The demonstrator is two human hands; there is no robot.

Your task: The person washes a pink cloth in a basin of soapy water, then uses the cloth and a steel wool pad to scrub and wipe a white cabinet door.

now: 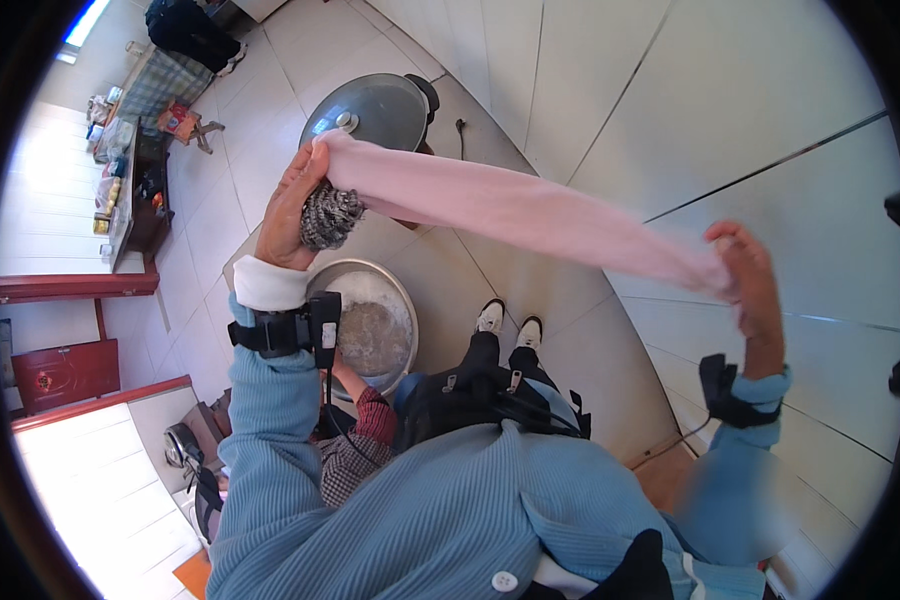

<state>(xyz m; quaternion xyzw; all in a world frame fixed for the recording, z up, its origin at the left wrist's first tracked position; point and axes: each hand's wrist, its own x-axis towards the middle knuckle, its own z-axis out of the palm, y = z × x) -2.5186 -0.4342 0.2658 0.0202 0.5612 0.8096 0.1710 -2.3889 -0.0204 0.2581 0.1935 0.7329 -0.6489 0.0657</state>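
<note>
A strip of pink cloth (pixel 495 202) is stretched between my hands, sloping down to the right. My left hand (pixel 289 199) grips its upper left end, with the thumb on top of the fabric. Against that palm is a fuzzy grey-and-black bundle (pixel 330 216); whether it is joined to the cloth I cannot tell. At the lower right end, my right hand (pixel 750 277) pinches the cloth, slightly blurred. Below my left hand stands a round metal basin (pixel 412 315) with whitish, cloudy contents, partly hidden by my forearm.
An electric pan with a glass lid (pixel 379 109) stands beyond the cloth, near a plug (pixel 460 127). Another person's checked sleeve (pixel 375 416) reaches to the basin. White panels (pixel 720 150) rise on the right. A folding stool (pixel 187 124) and a second person (pixel 195 34) are farther left.
</note>
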